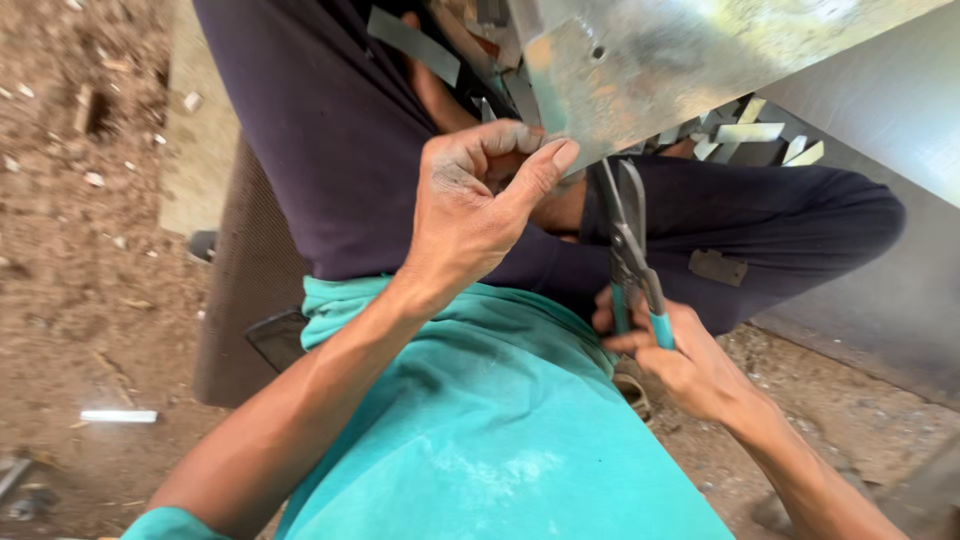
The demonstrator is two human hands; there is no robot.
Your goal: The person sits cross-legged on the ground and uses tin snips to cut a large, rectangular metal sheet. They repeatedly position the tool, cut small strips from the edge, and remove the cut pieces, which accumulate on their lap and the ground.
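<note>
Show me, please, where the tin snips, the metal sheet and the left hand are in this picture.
tin snips (pixel 628 245): head view, on the dark blades near the pivot.
metal sheet (pixel 700 60): head view, on its shiny flat face.
left hand (pixel 470 210): head view, on the back of the hand gripping the sheet's edge.

**A makeshift metal workshop on bare ground**

This is a rough, open-air sheet-metal workplace, not a fitted shop. The floor (pixel 70 280) is packed earth strewn with pebbles, chips and bits of debris. A person sits low on a dark seat (pixel 245 280), working over the lap. A shiny metal sheet (pixel 680 60) fills the upper part of the view, and a larger grey panel (pixel 890 250) leans at the right. Cut strips (pixel 750 132) of metal lie scattered about. Tin snips (pixel 630 250) with teal handles show the trade.
</note>
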